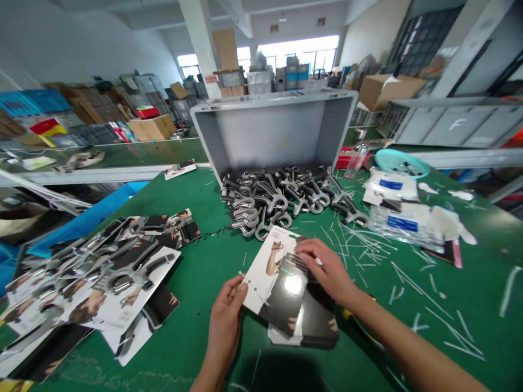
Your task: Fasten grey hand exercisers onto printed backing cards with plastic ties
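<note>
A printed card [261,272], white and black with a picture of an arm, lies tilted over a stack of similar cards [318,321]. My left hand [229,305] pinches the card's left edge, and a thin white strip shows at the fingertips. Bent fingers of my right hand [327,267] rest at the card's upper right edge; what they grip is unclear. Beyond the cards, a heap of grey and black hand grips [281,198] spills from a grey crate [273,136] lying on its side. Cards with grips on them [126,277] are piled at the left.
Cut white strips [359,239] are scattered over the green table [212,261] at the right. Plastic bags with blue labels [402,223], a turquoise bowl [402,162] and a clear jar [357,160] stand behind. A yellow and black tool [362,321] lies partly under my right forearm.
</note>
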